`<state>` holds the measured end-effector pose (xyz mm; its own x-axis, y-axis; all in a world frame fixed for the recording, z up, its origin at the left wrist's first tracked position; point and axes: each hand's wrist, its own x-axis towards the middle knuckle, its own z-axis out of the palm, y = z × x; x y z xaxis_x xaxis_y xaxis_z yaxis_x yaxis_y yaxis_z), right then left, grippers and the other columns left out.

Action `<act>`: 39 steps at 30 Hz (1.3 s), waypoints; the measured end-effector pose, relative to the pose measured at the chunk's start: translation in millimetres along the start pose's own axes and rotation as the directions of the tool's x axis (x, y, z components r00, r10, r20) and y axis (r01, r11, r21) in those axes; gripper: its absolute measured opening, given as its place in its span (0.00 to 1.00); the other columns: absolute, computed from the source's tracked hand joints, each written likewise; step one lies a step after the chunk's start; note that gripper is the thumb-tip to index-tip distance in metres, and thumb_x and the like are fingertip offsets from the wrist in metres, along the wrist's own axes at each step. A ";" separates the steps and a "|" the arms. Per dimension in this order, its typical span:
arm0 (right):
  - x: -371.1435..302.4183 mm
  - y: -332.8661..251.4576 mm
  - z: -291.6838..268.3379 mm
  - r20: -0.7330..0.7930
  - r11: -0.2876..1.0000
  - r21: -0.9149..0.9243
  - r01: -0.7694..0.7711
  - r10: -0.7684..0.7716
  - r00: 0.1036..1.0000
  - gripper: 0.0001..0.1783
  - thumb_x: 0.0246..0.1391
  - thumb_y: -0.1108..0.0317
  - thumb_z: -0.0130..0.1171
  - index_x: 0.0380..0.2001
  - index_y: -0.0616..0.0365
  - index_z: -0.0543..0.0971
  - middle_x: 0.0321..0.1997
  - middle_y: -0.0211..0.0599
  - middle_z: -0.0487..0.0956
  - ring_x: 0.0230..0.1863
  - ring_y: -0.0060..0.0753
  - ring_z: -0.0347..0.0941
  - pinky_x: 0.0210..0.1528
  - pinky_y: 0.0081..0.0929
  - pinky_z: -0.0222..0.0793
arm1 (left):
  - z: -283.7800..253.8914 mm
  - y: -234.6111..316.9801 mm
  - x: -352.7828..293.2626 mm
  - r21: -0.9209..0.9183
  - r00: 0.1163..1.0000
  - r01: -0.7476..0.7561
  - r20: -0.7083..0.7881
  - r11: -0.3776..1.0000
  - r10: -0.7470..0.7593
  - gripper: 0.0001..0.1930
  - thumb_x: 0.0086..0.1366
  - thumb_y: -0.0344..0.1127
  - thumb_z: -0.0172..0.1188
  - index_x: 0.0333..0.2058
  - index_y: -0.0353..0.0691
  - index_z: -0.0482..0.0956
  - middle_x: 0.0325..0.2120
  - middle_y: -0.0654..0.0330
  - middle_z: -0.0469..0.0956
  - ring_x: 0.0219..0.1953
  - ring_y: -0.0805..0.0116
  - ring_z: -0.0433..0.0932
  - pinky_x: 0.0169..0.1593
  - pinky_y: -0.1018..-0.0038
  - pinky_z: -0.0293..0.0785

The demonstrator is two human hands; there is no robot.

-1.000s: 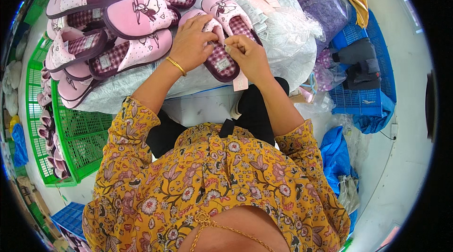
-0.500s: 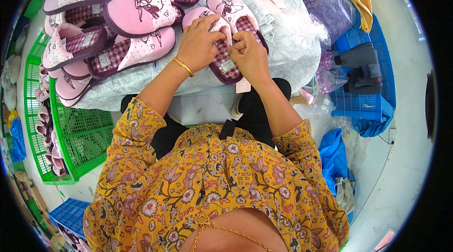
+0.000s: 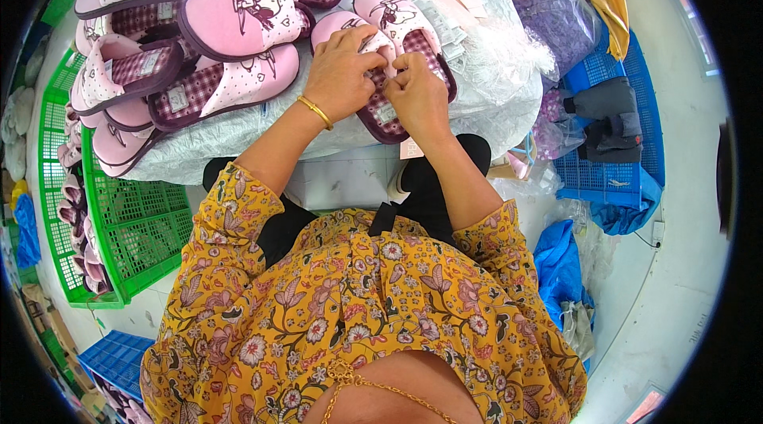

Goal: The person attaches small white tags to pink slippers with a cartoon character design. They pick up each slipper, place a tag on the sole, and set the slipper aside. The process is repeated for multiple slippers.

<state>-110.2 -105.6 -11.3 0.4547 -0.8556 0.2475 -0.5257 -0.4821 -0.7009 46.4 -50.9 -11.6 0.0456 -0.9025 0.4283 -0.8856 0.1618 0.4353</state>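
Observation:
A pair of pink slippers with dark plum trim and checked insoles lies side by side before me on the wrapped surface. My left hand [image 3: 342,76] curls over the upper of the left slipper [image 3: 383,116], gripping it by the opening. Close beside it, my right hand [image 3: 417,98] is closed in a pinch at that slipper's inner edge; whatever is between the fingertips is hidden. The right slipper [image 3: 393,11] sits against its mate, its heel partly behind my right hand. A pink card tag [image 3: 410,149] shows below my right wrist, partly covered.
Piled slippers [image 3: 238,19] fill the left of the white plastic-wrapped surface [image 3: 489,98]. Card tags [image 3: 453,30] lie at the right, near a purple bagged bundle [image 3: 554,11]. A green crate [image 3: 143,241] with slippers stands lower left, a blue crate [image 3: 600,178] at right.
Both hands stay on the left slipper in nearly the same pose. The view has shifted slightly, and less of the pink tag shows below my right wrist.

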 end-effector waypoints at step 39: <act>-85.3 78.3 -32.8 0.036 0.965 0.153 -0.213 0.210 0.977 0.30 0.49 0.58 0.71 0.49 0.66 0.75 0.47 0.47 0.80 0.50 0.40 0.75 0.53 0.35 0.70 | -10.3 -19.5 27.0 -0.062 0.989 -0.111 0.096 0.992 0.116 0.07 0.62 0.34 0.52 0.37 0.38 0.72 0.37 0.53 0.73 0.40 0.49 0.74 0.43 0.60 0.73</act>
<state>-213.7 -76.5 -65.3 0.3601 -0.9302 0.0706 -0.4940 -0.2544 -0.8314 69.7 -74.3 -0.4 -0.1022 -0.9116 0.3982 -0.8547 0.2853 0.4337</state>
